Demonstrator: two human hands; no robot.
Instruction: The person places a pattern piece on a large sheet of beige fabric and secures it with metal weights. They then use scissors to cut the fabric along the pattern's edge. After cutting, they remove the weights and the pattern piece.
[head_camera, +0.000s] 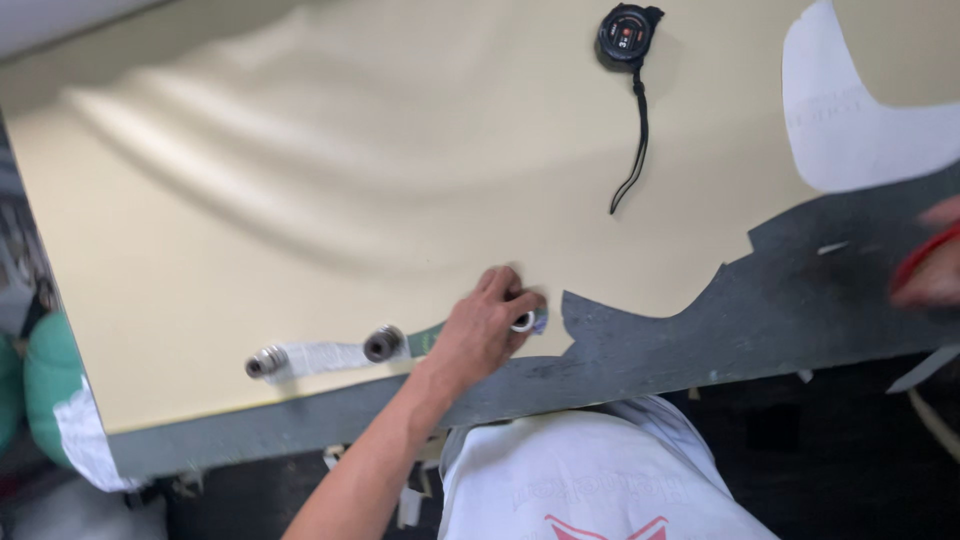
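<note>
My left hand (480, 328) rests on the near edge of a large cream sheet (330, 180) spread over a dark grey table (780, 310). Its fingers are closed around a small white ring-shaped thing (524, 321). A green strip (425, 339) runs from under the hand toward a paper-wrapped bar with metal ends (325, 354). My right hand (930, 268) is blurred at the right edge of the frame. It grips something red (925, 255), and what that is cannot be made out.
A black tape measure (624, 36) with a black cord (636, 140) lies on the sheet at the far side. A white paper pattern piece (860, 110) sits at the top right. Green objects (50, 380) stand left of the table.
</note>
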